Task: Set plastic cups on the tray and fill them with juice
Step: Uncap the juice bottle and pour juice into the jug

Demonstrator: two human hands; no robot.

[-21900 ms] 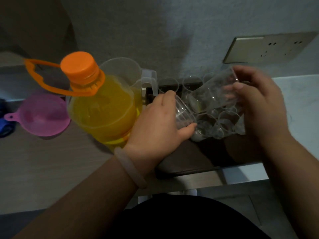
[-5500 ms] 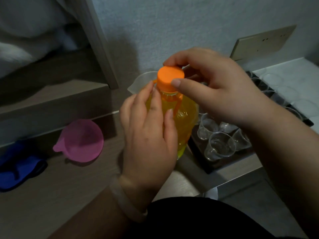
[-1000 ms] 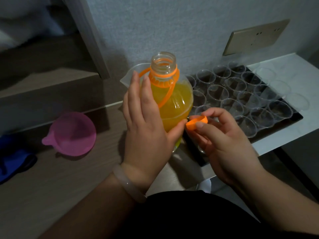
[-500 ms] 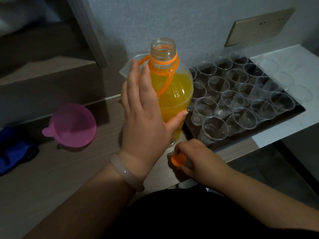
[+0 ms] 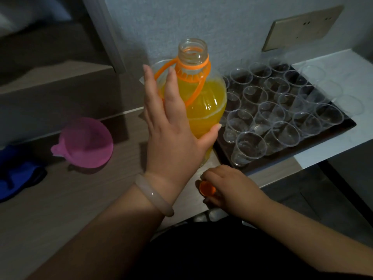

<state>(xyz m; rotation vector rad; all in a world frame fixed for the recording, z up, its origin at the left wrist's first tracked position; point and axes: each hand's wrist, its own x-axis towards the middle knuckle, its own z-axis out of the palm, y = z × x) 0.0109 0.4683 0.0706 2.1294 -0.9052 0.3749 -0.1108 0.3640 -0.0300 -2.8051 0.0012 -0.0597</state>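
Flat against the near side of the juice bottle (image 5: pixel 203 110), the left hand (image 5: pixel 171 126) steadies it with straight fingers pointing up toward the neck and the thumb laid across the front; it braces the bottle rather than clasping it. The right hand (image 5: pixel 228 184) pinches the orange cap (image 5: pixel 206 187) low over the wooden table top near its front edge, just in front of the bottle's base.

The bottle stands upright with its mouth open, touching or just beside the left edge of the dark tray (image 5: pixel 282 158); the clear plastic cups (image 5: pixel 260 110) fill that tray rim to rim, all empty; a few more appear to stand on the white counter just past its far right edge.

By its size and the juice level near the shoulder, the bottle is probably heavy; its smooth, rounded wall likely gives under a squeeze and offers little purchase. The orange carry loop (image 5: pixel 193 91) at the neck looks like the sound place to take the weight, with the other hand under or around the belly to govern the tilt. The cups look thin and light, likely to tip or skid at a nudge; a wide mouth can gulp and splash, so a slow tilt suits.

A pink funnel (image 5: pixel 86 142) lies well to the left.
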